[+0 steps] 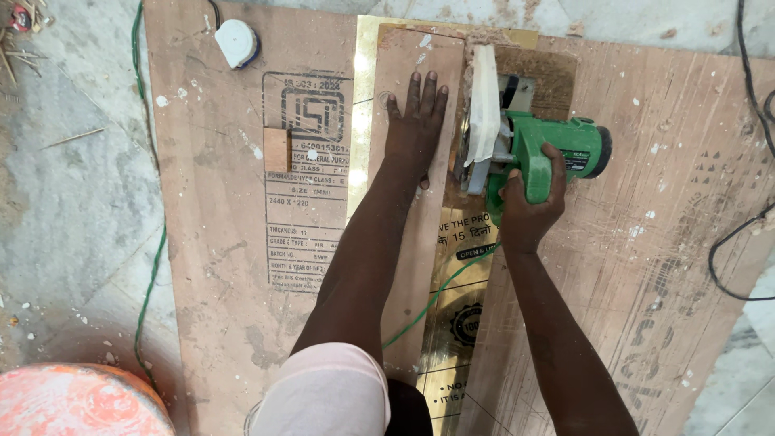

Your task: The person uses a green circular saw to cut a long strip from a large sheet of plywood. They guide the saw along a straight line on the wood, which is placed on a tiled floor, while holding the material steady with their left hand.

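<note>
My left hand (414, 121) lies flat, fingers spread, pressing down a narrow plywood strip (408, 242) that rests on a shiny gold laminate sheet (361, 105). My right hand (529, 206) grips the handle of a green electric circular saw (557, 149). The saw's white blade guard (484, 105) stands at the strip's right edge, near the far end of the boards. A green power cord (440, 295) trails from the saw back toward me between my arms.
Everything lies on large plywood sheets (218, 258) on a stone floor. A small wood block (276, 149) and a white round object (236, 42) sit at the left. An orange rounded object (77, 400) is bottom left. Black cables (739, 234) run at the right.
</note>
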